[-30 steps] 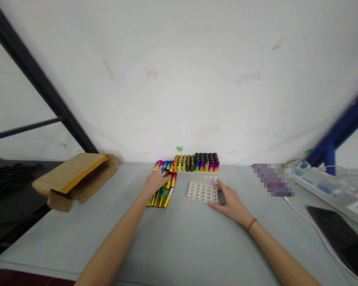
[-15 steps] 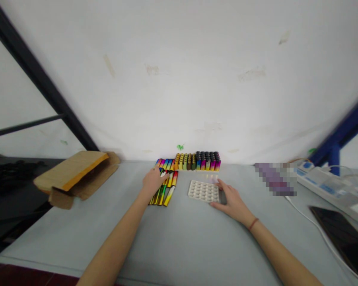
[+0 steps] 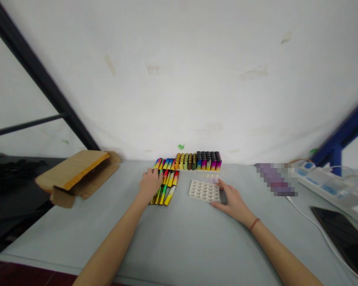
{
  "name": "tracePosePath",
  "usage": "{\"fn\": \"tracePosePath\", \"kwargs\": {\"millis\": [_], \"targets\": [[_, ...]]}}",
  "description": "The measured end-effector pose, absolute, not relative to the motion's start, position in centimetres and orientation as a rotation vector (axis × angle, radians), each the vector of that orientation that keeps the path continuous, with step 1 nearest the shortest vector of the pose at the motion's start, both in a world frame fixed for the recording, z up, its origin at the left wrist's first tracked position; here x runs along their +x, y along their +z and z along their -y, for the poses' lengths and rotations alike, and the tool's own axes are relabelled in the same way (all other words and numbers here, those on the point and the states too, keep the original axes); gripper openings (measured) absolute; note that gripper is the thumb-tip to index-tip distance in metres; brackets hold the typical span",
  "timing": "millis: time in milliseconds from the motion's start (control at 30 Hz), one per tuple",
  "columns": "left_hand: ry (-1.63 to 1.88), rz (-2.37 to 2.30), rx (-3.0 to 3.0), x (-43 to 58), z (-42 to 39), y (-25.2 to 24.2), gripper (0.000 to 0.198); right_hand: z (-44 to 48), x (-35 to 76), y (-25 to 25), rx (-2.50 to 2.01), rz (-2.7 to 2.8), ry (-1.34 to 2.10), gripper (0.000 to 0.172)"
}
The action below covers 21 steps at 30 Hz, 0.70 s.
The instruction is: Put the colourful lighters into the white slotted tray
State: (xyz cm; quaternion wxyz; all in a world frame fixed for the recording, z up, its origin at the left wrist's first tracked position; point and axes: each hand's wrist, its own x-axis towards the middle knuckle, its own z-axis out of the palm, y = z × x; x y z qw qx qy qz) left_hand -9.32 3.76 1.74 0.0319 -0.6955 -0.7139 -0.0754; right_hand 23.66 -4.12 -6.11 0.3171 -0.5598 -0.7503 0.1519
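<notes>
Rows of colourful, shiny lighters (image 3: pixel 168 195) lie flat on the grey table. At their left side my left hand (image 3: pixel 150 183) bends its fingers down over the lighters, closed on one or more there; the fingertips are partly hidden. A white tray (image 3: pixel 203 191) with rows of round pockets lies flat to the right of the lighters. Around the tray's right end my right hand (image 3: pixel 232 199) has its thumb on the near edge and its fingers on the far edge. Behind, yellow-brown lighters (image 3: pixel 185 161) and black-topped lighters (image 3: pixel 209 161) stand upright in blocks.
An open cardboard box (image 3: pixel 77 172) sits at the left of the table. To the right are a blurred-out purple item (image 3: pixel 274 179), a white power strip (image 3: pixel 331 188), a white cable (image 3: pixel 316 226) and a dark phone (image 3: pixel 341 238). A white wall (image 3: pixel 179 87) rises behind.
My left hand has shifted slightly left and toward me, uncovering more of the middle lighters. My right hand and the tray stay in place.
</notes>
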Motion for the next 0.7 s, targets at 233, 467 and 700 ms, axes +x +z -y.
{"fn": "tracePosePath", "kwargs": {"millis": [233, 467, 700], "targets": [[-0.231, 2.242, -2.049, -9.5, -4.1, 0.9, 0.047, 4.2, 23.7, -6.1, -1.489, 1.988, 0.374, 0.082], [-0.526, 1.906, -2.341, -11.2, -5.6, -0.4, 0.043, 4.0, 23.8, -6.3, -1.481, 1.974, 0.392, 0.08], [-0.298, 1.557, -2.673, -13.3, -5.2, -2.2, 0.054, 4.4, 24.2, -5.2, -1.419, 2.057, 0.397, 0.06]]}}
